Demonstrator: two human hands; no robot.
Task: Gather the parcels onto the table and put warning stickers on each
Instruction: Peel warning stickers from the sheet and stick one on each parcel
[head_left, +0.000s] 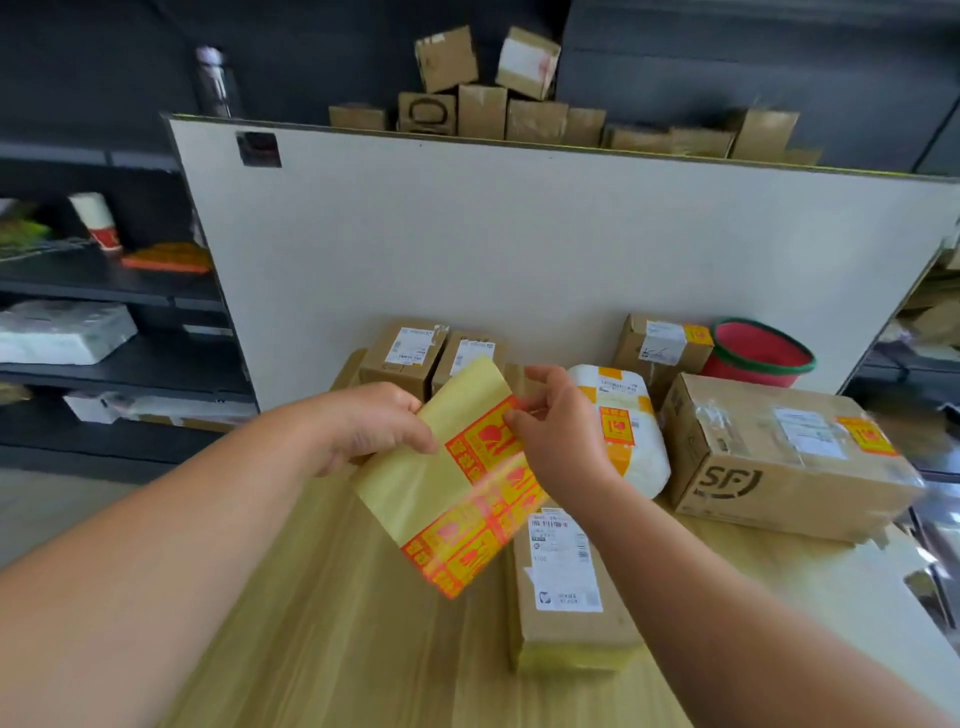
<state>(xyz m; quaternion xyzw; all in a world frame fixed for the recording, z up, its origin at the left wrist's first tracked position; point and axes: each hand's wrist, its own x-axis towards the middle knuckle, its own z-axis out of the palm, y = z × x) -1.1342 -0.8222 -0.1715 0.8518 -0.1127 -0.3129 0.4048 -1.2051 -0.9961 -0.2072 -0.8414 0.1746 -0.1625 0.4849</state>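
Observation:
My left hand (371, 428) grips a yellow backing sheet of orange warning stickers (457, 483) above the wooden table (322, 623). My right hand (558, 428) pinches the sheet's upper right edge, where a sticker corner lifts. Under my right forearm lies a brown parcel (566, 587) with a white label. A white padded parcel (631, 431) and a large SF box (779, 457) each carry an orange sticker. Two small boxes (405, 353) (470, 358) stand at the back, and another box (662, 345) with an orange sticker sits behind the white parcel.
A white board (519, 234) stands upright behind the table, with several cardboard boxes (483, 104) piled behind it. A red basin with a green rim (758, 353) sits at the back right. Dark shelves (104, 322) with assorted items fill the left.

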